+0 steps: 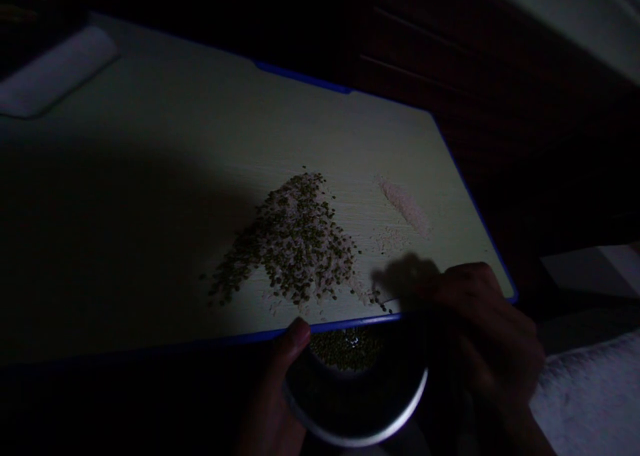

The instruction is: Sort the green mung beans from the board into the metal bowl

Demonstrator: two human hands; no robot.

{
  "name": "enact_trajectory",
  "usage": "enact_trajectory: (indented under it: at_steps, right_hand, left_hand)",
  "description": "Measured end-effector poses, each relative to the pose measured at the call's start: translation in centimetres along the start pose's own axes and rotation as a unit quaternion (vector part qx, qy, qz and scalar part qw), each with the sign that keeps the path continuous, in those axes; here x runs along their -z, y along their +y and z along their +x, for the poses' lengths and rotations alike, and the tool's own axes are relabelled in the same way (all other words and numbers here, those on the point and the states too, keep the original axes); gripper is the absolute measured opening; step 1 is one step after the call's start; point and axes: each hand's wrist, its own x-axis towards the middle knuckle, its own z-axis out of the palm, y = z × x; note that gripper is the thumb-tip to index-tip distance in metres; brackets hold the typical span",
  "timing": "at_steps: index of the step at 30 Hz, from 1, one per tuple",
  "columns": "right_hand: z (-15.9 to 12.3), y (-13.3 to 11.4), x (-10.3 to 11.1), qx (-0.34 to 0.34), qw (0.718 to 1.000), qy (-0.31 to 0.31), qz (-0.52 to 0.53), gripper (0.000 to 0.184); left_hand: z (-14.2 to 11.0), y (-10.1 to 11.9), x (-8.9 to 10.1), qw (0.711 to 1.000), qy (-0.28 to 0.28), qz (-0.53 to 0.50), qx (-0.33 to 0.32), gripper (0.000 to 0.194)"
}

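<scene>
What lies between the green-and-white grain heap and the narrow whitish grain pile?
The head view shows pale tabletop, with loose whitish grains scattered on it.

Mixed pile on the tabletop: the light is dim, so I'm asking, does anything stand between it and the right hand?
Nothing large that shows. Only a few stray green beans and pale grains lie between the right hand and the mixed pile, near the blue edge of the tabletop; the shadow there could hide more.
</scene>
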Motion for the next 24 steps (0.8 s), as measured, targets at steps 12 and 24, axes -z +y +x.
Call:
enact_trajectory:
  at_steps: [12, 24]
  right_hand:
    - [-0.4, -0.1, 0.3, -0.003, 1.0, 0.004, -0.004, 0.036]
    - [0.4, 0.3, -0.3, -0.008, 1.0, 0.013, -0.005, 0.03]
  left_hand:
    - [-0.5, 0.2, -1.1, 0.999, 0.031, 0.005, -0.012, 0.057]
    - [-0.5, 0.2, -1.1, 1.0, 0.008, -0.011, -0.013, 0.056]
